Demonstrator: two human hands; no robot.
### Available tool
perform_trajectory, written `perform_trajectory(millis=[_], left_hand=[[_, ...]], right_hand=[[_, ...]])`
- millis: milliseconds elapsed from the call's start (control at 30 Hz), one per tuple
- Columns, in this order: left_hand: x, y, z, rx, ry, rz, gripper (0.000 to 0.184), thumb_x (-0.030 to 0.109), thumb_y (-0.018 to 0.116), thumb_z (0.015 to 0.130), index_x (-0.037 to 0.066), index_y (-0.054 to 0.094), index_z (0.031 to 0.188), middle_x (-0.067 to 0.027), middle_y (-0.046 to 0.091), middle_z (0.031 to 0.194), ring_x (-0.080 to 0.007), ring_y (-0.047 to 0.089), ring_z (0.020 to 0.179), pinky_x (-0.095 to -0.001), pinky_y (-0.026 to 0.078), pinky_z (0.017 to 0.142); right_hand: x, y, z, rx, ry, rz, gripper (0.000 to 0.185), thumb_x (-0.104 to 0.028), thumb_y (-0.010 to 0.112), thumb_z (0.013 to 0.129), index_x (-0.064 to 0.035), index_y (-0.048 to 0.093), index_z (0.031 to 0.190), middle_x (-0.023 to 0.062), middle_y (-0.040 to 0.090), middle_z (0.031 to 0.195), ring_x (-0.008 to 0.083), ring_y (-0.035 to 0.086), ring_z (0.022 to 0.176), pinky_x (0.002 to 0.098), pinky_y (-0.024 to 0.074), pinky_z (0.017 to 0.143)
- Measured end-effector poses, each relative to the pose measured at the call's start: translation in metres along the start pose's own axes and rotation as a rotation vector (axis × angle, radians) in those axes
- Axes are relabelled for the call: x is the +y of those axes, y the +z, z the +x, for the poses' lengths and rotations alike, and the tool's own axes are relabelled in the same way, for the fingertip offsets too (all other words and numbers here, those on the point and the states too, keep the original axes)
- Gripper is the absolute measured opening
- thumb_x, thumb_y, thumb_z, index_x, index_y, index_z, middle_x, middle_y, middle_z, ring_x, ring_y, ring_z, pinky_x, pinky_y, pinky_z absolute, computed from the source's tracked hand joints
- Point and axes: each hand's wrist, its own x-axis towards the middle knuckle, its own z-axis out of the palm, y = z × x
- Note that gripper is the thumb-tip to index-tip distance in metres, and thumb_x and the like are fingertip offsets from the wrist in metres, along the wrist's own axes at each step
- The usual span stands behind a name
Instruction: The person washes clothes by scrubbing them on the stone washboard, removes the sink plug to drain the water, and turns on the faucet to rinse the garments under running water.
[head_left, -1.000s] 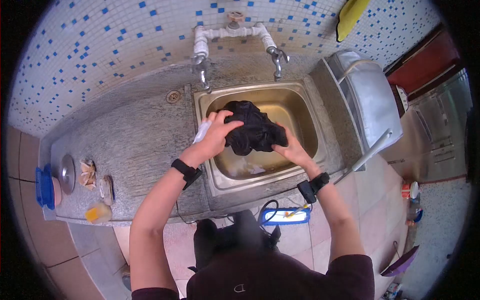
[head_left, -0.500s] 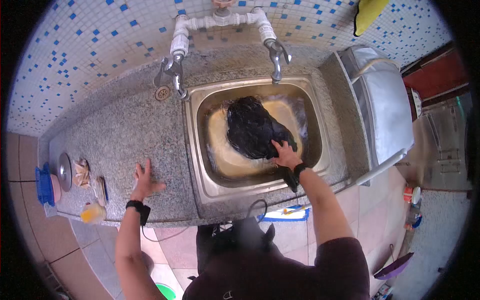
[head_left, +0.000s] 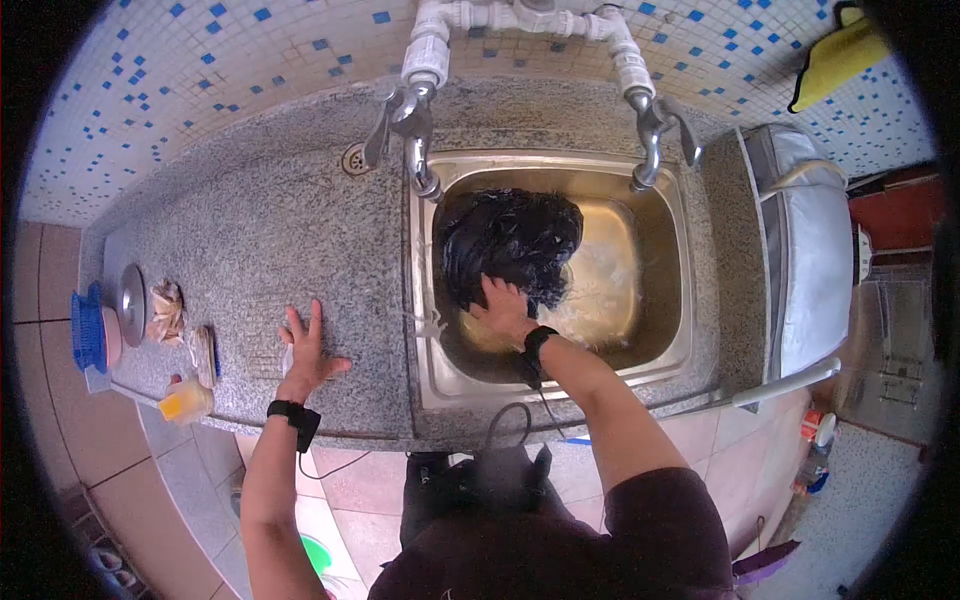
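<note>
In the steel sink [head_left: 684, 300] lies a bunched, wet black cloth [head_left: 510, 235], up against the left side in shallow water. My right hand [head_left: 503, 312] is at its lower edge, fingers closed into the fabric; the fingertips are partly hidden by it. To the left, my left hand [head_left: 308, 355] rests on the granite counter [head_left: 230, 240] with its fingers spread and nothing in them. Each wrist wears a black band.
Two metal taps, a left tap [head_left: 420, 150] and a right tap [head_left: 655, 140], overhang the sink. Along the counter's left end sit a scrub brush [head_left: 204, 355], a crumpled beige cloth [head_left: 166, 312] and a yellow-filled container [head_left: 186, 404]. A grey washing machine [head_left: 815, 260] stands right.
My right hand and the black cloth have moved from the middle of the sink to its left side, and the water is stirred. My left hand stays on the counter. The view has shifted.
</note>
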Motion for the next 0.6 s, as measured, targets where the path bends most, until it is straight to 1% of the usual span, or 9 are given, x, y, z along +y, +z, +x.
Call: perform_trajectory(millis=[67, 200, 267, 300, 400, 433, 533, 567, 600], left_hand=[[0.002, -0.002, -0.001, -0.009, -0.009, -0.007, 0.147, 0.034, 0.101, 0.051, 0.025, 0.006, 0.163, -0.0372, -0.010, 0.161, -0.0644, -0.006, 0.145, -0.0654, 0.010, 0.119], [0.003, -0.002, -0.003, 0.015, 0.017, 0.004, 0.146, 0.033, 0.100, 0.052, 0.026, 0.006, 0.163, -0.0359, -0.009, 0.162, -0.0651, -0.003, 0.145, -0.0650, 0.012, 0.120], [0.005, -0.003, -0.001, -0.010, -0.013, 0.002, 0.146, 0.033, 0.100, 0.052, 0.027, 0.006, 0.163, -0.0346, -0.010, 0.162, -0.0652, -0.004, 0.144, -0.0643, 0.013, 0.120], [0.006, -0.003, -0.001, -0.033, -0.040, 0.004, 0.146, 0.032, 0.100, 0.052, 0.028, 0.005, 0.163, -0.0334, -0.010, 0.163, -0.0653, -0.004, 0.144, -0.0635, 0.014, 0.120], [0.007, -0.004, -0.003, -0.023, -0.037, -0.008, 0.145, 0.031, 0.100, 0.053, 0.028, 0.006, 0.163, -0.0315, -0.012, 0.164, -0.0652, -0.004, 0.144, -0.0624, 0.016, 0.121], [0.009, -0.007, -0.003, -0.019, -0.036, -0.013, 0.145, 0.031, 0.100, 0.053, 0.028, 0.006, 0.163, -0.0315, -0.012, 0.164, -0.0652, -0.004, 0.144, -0.0624, 0.016, 0.121], [0.014, -0.010, -0.003, -0.075, -0.118, -0.029, 0.144, 0.030, 0.100, 0.053, 0.029, 0.006, 0.163, -0.0318, -0.012, 0.163, -0.0649, -0.004, 0.145, -0.0626, 0.015, 0.121], [0.013, -0.009, -0.003, -0.061, -0.106, -0.002, 0.143, 0.030, 0.100, 0.054, 0.030, 0.006, 0.162, -0.0310, -0.012, 0.164, -0.0647, -0.004, 0.145, -0.0626, 0.016, 0.121], [0.012, -0.007, -0.004, -0.047, -0.095, 0.023, 0.142, 0.031, 0.099, 0.055, 0.031, 0.006, 0.162, -0.0303, -0.013, 0.164, -0.0646, -0.004, 0.145, -0.0626, 0.017, 0.121]], right_hand=[[0.015, -0.005, -0.008, -0.081, 0.023, 0.035, 0.089, -0.050, 0.064, 0.088, -0.0046, 0.029, 0.156, 0.0270, 0.045, 0.144, 0.0450, 0.048, 0.132, 0.0520, 0.0395, 0.110], [0.077, 0.028, -0.010, 0.100, -0.056, -0.114, 0.093, -0.050, 0.073, 0.081, -0.0113, 0.033, 0.156, 0.0219, 0.040, 0.150, 0.0463, 0.041, 0.136, 0.0655, 0.0389, 0.105], [0.069, -0.010, -0.027, -0.114, 0.056, -0.187, 0.095, -0.052, 0.074, 0.081, -0.0058, 0.033, 0.153, 0.0288, 0.032, 0.151, 0.0474, 0.035, 0.138, 0.0535, 0.0362, 0.113], [0.060, -0.030, -0.033, -0.204, 0.134, -0.113, 0.093, -0.044, 0.079, 0.077, -0.0086, 0.036, 0.152, 0.0283, 0.030, 0.151, 0.0484, 0.036, 0.136, 0.0524, 0.0375, 0.113], [0.120, 0.015, -0.020, -0.148, 0.013, -0.251, 0.092, -0.033, 0.080, 0.077, -0.0115, 0.034, 0.153, 0.0249, 0.030, 0.152, 0.0500, 0.038, 0.134, 0.0512, 0.0399, 0.111], [0.111, -0.002, -0.025, -0.217, 0.117, -0.176, 0.091, -0.021, 0.077, 0.077, -0.0080, 0.032, 0.155, 0.0234, 0.038, 0.150, 0.0484, 0.042, 0.131, 0.0466, 0.0423, 0.110], [0.187, 0.042, -0.002, -0.156, -0.046, -0.059, 0.089, -0.017, 0.074, 0.078, -0.0035, 0.031, 0.155, 0.0229, 0.047, 0.147, 0.0451, 0.049, 0.129, 0.0423, 0.0433, 0.109], [0.168, 0.012, -0.007, -0.327, 0.086, -0.064, 0.083, -0.018, 0.070, 0.082, 0.0014, 0.032, 0.154, 0.0239, 0.050, 0.146, 0.0403, 0.052, 0.129, 0.0378, 0.0435, 0.109], [0.177, 0.019, -0.004, -0.329, 0.082, -0.073, 0.083, -0.018, 0.070, 0.082, 0.0014, 0.032, 0.154, 0.0239, 0.050, 0.146, 0.0403, 0.052, 0.129, 0.0378, 0.0435, 0.109]])
